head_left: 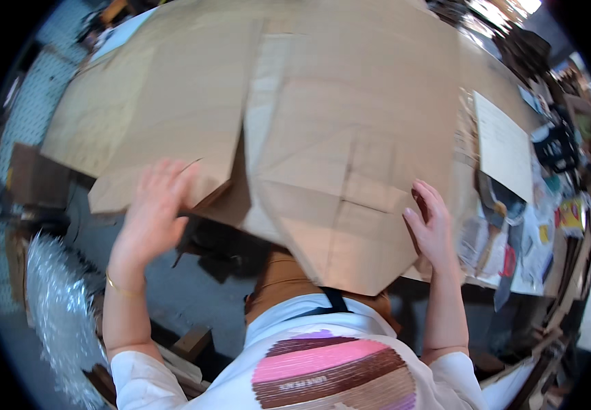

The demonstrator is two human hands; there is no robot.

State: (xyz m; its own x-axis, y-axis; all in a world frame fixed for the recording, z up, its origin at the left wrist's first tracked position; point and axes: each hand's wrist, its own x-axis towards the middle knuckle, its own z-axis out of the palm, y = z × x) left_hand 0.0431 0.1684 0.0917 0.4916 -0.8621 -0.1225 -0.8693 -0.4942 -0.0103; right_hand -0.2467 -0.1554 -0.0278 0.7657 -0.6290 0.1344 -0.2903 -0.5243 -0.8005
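Two large brown kraft paper pieces lie side by side on the worktable. My left hand (162, 205), a little blurred, is over the near edge of the left paper piece (186, 102). Its fingers are stretched out, and whether they touch the paper I cannot tell. The right paper piece (357, 143) carries fold creases, and its tapered near end hangs past the table edge toward my waist. Beside this piece's right edge is my right hand (432, 222), thumb and fingers apart, with nothing seen in it.
On the right side of the table lie a white sheet (504, 143), a red-handled tool (508, 261), clear plastic and a yellow packet (572, 217). A dark box-like item (555, 147) stands behind them. Crumpled clear plastic wrap (63, 314) sits at lower left, near a brown carton (39, 174).
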